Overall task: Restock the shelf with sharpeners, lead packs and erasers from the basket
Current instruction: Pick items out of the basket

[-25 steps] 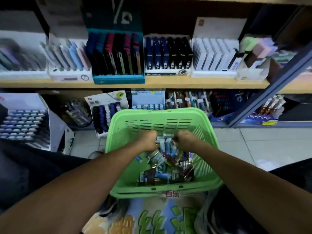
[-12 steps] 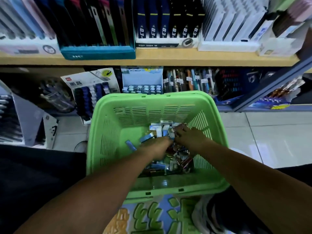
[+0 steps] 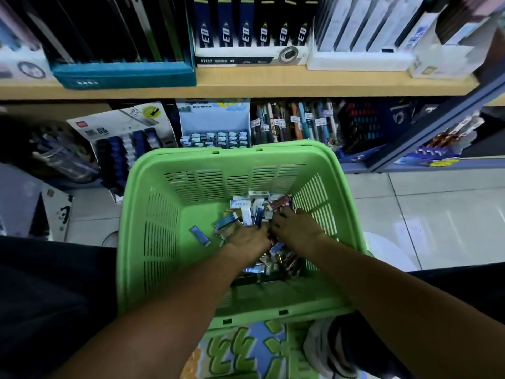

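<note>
**Basket stock: both hands down in the pile**

Basket [image 3: 153,242], green plastic with slotted walls, sits at frame centre on the floor in front of the shelf [image 3: 273,83]. Its stock, a heap of small packs [image 3: 254,206] in white, blue and dark red wrappers, is bunched toward the 1 o'clock corner of the basket floor and runs back under your wrists. One blue pack [image 3: 200,235] lies apart from the heap, at 9 o'clock of your hands, flat on the bare basket floor.

Your left hand [image 3: 247,237] is knuckles-up on the heap, fingers bent down into the packs; whether they grip anything, you cannot tell from here. Your right hand [image 3: 296,228] lies just beside it at 3 o'clock, nearly touching, fingers likewise buried among the packs, grip hidden.

At 12 o'clock beyond the basket rim, low under the wooden shelf board, stands a display box [image 3: 216,127] of small white-and-blue items. Left of it at 10 o'clock leans a carded display [image 3: 128,138] of dark blue items. Hanging pens [image 3: 295,124] fill the 1 o'clock slot. A teal tray [image 3: 123,75] sits on the board above.
</note>
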### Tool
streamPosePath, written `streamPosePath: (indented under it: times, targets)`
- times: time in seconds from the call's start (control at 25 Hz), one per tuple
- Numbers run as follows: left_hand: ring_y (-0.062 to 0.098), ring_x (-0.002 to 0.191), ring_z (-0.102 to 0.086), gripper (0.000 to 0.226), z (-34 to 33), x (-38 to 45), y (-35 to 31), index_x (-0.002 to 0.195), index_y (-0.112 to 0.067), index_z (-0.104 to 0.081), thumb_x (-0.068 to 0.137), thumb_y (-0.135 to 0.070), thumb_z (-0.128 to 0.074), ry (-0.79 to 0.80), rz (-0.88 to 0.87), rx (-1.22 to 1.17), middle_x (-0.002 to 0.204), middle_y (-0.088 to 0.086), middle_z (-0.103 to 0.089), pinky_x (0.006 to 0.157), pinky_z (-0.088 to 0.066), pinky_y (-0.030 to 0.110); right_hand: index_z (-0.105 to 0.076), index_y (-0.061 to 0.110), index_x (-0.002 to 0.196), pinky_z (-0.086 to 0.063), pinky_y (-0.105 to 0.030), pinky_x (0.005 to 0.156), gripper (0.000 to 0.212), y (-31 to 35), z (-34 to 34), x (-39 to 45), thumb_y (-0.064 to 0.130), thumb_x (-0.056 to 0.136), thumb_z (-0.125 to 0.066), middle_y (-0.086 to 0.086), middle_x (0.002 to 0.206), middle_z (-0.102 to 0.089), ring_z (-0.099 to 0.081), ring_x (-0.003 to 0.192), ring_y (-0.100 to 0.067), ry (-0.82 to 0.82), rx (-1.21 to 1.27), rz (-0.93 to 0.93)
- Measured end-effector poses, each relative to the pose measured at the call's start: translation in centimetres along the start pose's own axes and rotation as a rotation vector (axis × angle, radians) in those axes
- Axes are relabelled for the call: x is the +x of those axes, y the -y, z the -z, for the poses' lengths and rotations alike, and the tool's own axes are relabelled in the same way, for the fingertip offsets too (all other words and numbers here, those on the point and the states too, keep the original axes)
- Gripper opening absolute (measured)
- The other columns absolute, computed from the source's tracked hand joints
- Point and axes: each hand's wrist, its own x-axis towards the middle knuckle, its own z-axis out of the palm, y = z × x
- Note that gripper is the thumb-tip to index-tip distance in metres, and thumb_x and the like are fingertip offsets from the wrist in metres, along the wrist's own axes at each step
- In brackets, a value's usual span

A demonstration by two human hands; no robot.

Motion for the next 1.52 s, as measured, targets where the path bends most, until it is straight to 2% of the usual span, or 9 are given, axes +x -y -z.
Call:
streamPosePath:
  times: [0.2,0.4,0.56,0.84,0.96,1.04,1.12,1.32,1.52]
  targets:
    - [0.026,0.096,-0.063,0.038,-0.6,-0.3,1.0,0.130,-0.011,-0.054,0.094,-0.016,-0.064,0.059,0.055,-0.252,0.119,0.012,-0.061,0.075,-0.048,0.033,-0.044,0.023,0.145,-0.047,-0.043,0.099,0.056,-1.0,-0.5,0.5,0.015,0.093,-0.064,-0.005,0.151,-0.039,-0.036,0.138,-0.029,0.026,0.141,0.068]
    - [0.025,0.086,-0.063,0.017,0.9,-0.2,3.7,0.101,-0.012,-0.066,0.091,-0.026,-0.069,0.231,0.002,-0.443,0.092,0.004,-0.065,0.078,-0.053,0.037,-0.056,0.029,0.137,-0.046,-0.043,0.106,0.063,-0.8,-1.1,0.7,0.018,0.080,-0.080,-0.006,0.158,-0.028,-0.041,0.136,-0.031,0.131,0.248,0.029]
    - [0.022,0.070,-0.049,0.023,0.5,-0.4,4.7,0.086,-0.012,-0.052,0.103,-0.027,-0.050,0.148,0.082,-0.665,0.076,0.004,-0.050,0.064,-0.038,0.032,-0.063,0.025,0.128,-0.051,-0.035,0.093,0.044,-0.4,-1.1,0.9,0.023,0.086,-0.074,-0.003,0.131,-0.054,-0.057,0.112,-0.023,0.143,0.356,0.000]
    - [0.027,0.074,-0.066,0.017,1.2,-0.3,4.9,0.115,-0.003,-0.051,0.099,0.001,-0.044,0.008,0.465,-1.260,0.100,0.020,-0.066,0.054,-0.048,0.029,-0.067,0.012,0.100,-0.047,-0.028,0.071,0.015,-1.2,0.8,0.8,0.026,0.095,-0.064,-0.007,0.091,-0.064,-0.059,0.077,-0.019,0.124,0.584,-0.127]
    - [0.027,0.071,-0.067,0.022,1.6,-0.4,5.1,0.116,0.005,-0.057,0.095,0.005,-0.050,-0.034,0.548,-1.513,0.095,0.020,-0.066,0.064,-0.060,0.035,-0.069,0.010,0.088,-0.045,-0.024,0.060,0.024,-1.7,1.9,1.6,0.033,0.091,-0.071,-0.006,0.079,-0.065,-0.060,0.071,-0.019,0.064,0.838,-0.179]
    - [0.029,0.077,-0.060,0.025,1.9,-0.5,4.8,0.114,0.007,-0.061,0.095,-0.008,-0.054,-0.043,0.546,-1.695,0.093,0.020,-0.062,0.080,-0.058,0.046,-0.070,0.005,0.086,-0.042,-0.023,0.051,0.021,-2.0,3.0,2.0,0.025,0.085,-0.078,-0.005,0.071,-0.065,-0.055,0.059,-0.015,0.027,1.202,-0.254]
    - [0.026,0.075,-0.058,0.040,2.7,-0.8,4.2,0.118,0.001,-0.062,0.096,-0.032,-0.060,-0.033,0.503,-1.868,0.090,0.016,-0.061,0.072,-0.051,0.042,-0.069,0.001,0.088,-0.042,-0.023,0.047,0.019,-1.9,4.0,1.9,0.016,0.082,-0.080,-0.004,0.067,-0.062,-0.052,0.056,-0.013,-0.003,1.516,-0.318]
    - [0.033,0.095,-0.069,0.055,4.8,-0.9,3.1,0.114,-0.006,-0.068,0.079,-0.049,-0.075,-0.030,0.486,-2.046,0.108,0.019,-0.073,0.096,-0.054,0.048,-0.067,-0.003,0.098,-0.057,-0.028,0.063,0.019,-0.3,5.5,1.6,0.002,0.082,-0.076,-0.015,0.089,-0.071,-0.069,0.074,-0.020,0.039,1.672,-0.231]
    - [0.022,0.071,-0.067,0.025,5.1,-1.4,3.4,0.098,-0.008,-0.069,0.099,-0.030,-0.056,-0.088,0.571,-2.174,0.080,0.009,-0.073,0.072,-0.056,0.034,-0.058,-0.009,0.116,-0.057,-0.047,0.093,0.039,-1.4,5.8,1.1,-0.021,0.079,-0.065,-0.028,0.115,-0.067,-0.070,0.103,-0.037,0.134,1.878,-0.104]
